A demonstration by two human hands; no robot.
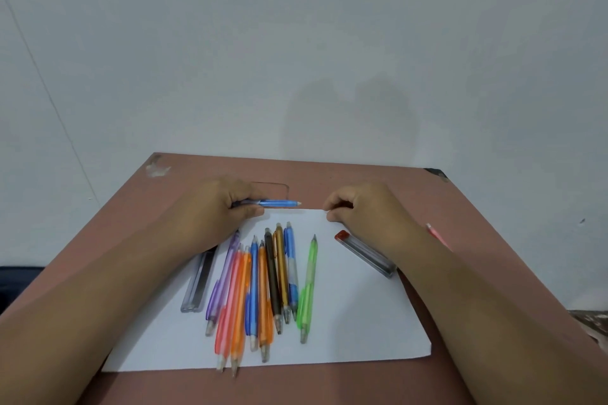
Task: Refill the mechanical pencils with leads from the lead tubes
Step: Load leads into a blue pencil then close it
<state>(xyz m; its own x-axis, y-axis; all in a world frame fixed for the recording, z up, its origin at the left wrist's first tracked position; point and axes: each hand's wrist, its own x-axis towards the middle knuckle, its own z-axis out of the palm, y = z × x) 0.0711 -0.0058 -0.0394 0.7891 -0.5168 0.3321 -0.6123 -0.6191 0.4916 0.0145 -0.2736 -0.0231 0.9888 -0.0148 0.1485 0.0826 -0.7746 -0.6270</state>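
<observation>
2 hands: both reach to the far edge of a white sheet (345,316) lying on a reddish-brown table (460,194).
Left hand (227,204): its fingers are curled round a blue mechanical pencil (279,203), which lies level along the sheet's far edge with its pale end pointing toward the other hand.
Right hand (358,207): fingers curled in, thumb and forefinger pinched together at the sheet's far edge; whatever they pinch is too small to make out.
Gap: the blue mechanical pencil's pale end stops just short of the right hand's fingertips.
Row of pencils: about 9 lie side by side on the middle of the sheet, running near to far; among them a purple pencil (223,279) on the left, 2 orange pencils (235,309) whose tips overhang the sheet's near edge, a black pencil (273,276) and a gold pencil (282,270).
Green pencil (307,289): lies a little apart, on the right of the row.
Red-capped lead tube (365,253): rests slanted on the sheet just beside the right wrist, red cap at its far end.
Dark lead tube (199,279): lies at the sheet's left edge, partly under the left forearm.
Pink item (437,235): shows past the right forearm on the table; too hidden to identify.
Wall (296,43): plain and pale, behind the table.
</observation>
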